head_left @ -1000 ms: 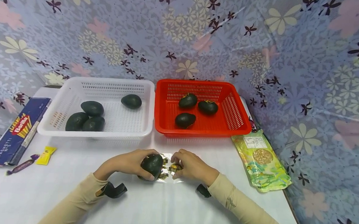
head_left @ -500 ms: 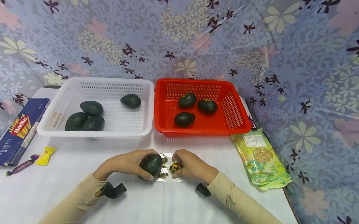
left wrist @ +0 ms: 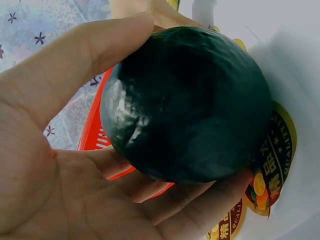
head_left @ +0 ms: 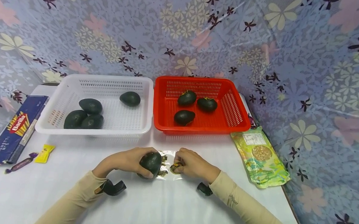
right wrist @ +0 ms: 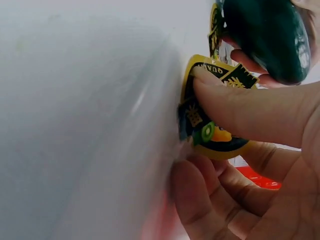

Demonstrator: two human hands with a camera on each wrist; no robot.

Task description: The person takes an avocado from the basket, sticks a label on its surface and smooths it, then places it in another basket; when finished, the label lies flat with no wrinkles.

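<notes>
My left hand (head_left: 127, 161) grips a dark green avocado (head_left: 150, 161) (left wrist: 190, 100) near the front middle of the white table, resting on a clear sheet of round black-and-gold stickers (head_left: 163, 170). My right hand (head_left: 192, 164) is just right of it and pinches one sticker (head_left: 176, 167) (right wrist: 212, 125) between thumb and fingers at the sheet's edge. The avocado (right wrist: 267, 37) shows at the top of the right wrist view. Behind stand a white basket (head_left: 92, 130) holding several avocados and a red basket (head_left: 233, 107) holding three avocados with stickers.
A blue Barilla spaghetti box (head_left: 14, 129) lies at the left edge, with a yellow candy (head_left: 44, 152) and a purple wrapped candy (head_left: 20, 163) beside it. A green snack pouch (head_left: 259, 157) lies right of the red basket. A floral cloth backs the table.
Both hands stay in place over the sticker sheet. The right hand's fingers have worked slightly on the sticker; the view has tilted down a little.
</notes>
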